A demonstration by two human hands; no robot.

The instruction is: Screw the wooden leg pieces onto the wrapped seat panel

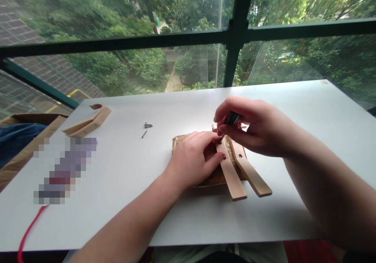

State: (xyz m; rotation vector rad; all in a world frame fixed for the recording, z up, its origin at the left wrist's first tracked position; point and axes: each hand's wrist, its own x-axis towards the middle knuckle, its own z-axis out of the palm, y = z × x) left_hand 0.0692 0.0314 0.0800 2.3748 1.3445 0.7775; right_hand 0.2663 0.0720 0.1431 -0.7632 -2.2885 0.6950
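Package: brown, roughly rectangular, in glossy wrapping; lies on the white worktop, partly hidden under the left hand

Left pale wooden strip: flat, with dark round holes; rests across the package, near end jutting past its near edge

Right pale wooden strip: beside the first, over the right part of the package, near end also past it; near ends apart, far ends mostly behind the right hand

Left hand: spread over the left part of the package, thumb on the left strip by a hole, forefinger near the tool tip; cannot tell if it pinches anything

Right hand: above the package's far right, fingers closed around a slim dark-handled tool, thin shaft angled down to a hole in the left strip

Screws: small grey metal cluster and one loose grey screw, both left of the package and beyond its middle

Hooked pale wooden piece: far left of the package, well apart

Blurred-out item: left of the package, red cord at its near end
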